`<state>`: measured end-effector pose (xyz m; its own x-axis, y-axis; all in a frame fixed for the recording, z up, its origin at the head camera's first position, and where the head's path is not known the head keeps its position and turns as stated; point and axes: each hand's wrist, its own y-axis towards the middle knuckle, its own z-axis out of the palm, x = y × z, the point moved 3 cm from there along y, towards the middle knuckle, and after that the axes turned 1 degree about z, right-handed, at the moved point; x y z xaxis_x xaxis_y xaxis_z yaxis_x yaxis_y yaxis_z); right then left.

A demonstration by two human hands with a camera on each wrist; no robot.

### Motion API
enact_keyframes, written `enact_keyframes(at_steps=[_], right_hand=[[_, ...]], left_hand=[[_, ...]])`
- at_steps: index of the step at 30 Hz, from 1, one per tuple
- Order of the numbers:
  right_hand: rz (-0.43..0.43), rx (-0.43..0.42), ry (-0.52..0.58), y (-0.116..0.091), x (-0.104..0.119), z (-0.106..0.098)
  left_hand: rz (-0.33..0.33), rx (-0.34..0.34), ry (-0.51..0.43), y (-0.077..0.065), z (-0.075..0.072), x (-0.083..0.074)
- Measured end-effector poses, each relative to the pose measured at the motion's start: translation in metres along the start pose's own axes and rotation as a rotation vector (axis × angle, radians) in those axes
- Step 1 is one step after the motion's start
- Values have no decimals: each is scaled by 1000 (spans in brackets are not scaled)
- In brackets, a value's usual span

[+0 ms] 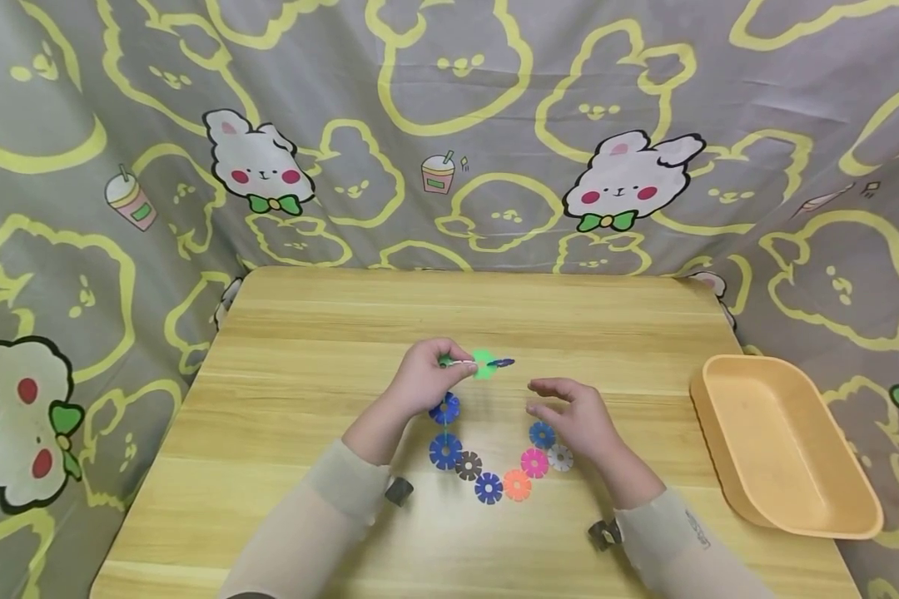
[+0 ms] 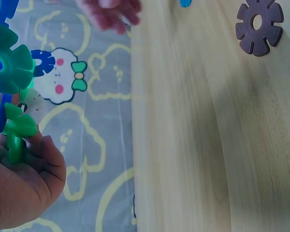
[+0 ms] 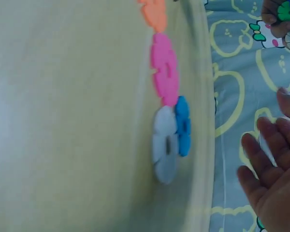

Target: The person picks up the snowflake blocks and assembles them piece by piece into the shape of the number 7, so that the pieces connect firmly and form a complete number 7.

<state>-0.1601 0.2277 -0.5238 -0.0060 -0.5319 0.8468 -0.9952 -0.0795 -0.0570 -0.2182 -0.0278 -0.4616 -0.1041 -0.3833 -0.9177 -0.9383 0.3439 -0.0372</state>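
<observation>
My left hand (image 1: 429,374) pinches a chain of interlocking snowflake discs above the table. A bright green disc (image 1: 484,364) and a dark blue disc (image 1: 503,363) stick out to the right of its fingertips. Below that hand in the head view are a blue disc (image 1: 444,408) and a larger blue disc (image 1: 445,452). In the left wrist view, green discs (image 2: 20,123) slotted with blue ones stand over the palm. My right hand (image 1: 580,413) holds nothing; its fingers are spread and relaxed, just above a light blue disc (image 1: 543,434).
Loose discs lie in a curve on the table (image 1: 307,399): brown (image 1: 468,466), dark blue (image 1: 489,488), orange (image 1: 517,485), pink (image 1: 534,463) and grey-white (image 1: 560,457). A yellow-orange bin (image 1: 730,491) stands at the right edge. A patterned curtain (image 1: 494,108) surrounds the table.
</observation>
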Motion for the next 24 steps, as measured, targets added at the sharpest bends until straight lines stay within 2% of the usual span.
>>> enact_keyframes(at_steps=[13,24], right_hand=[[-8,109,-238,-17,-25,3],[-29,130,-334,-22,-27,5]], left_hand=[[10,2,-14,0,0,0],[-5,25,-55,-3,-2,2]])
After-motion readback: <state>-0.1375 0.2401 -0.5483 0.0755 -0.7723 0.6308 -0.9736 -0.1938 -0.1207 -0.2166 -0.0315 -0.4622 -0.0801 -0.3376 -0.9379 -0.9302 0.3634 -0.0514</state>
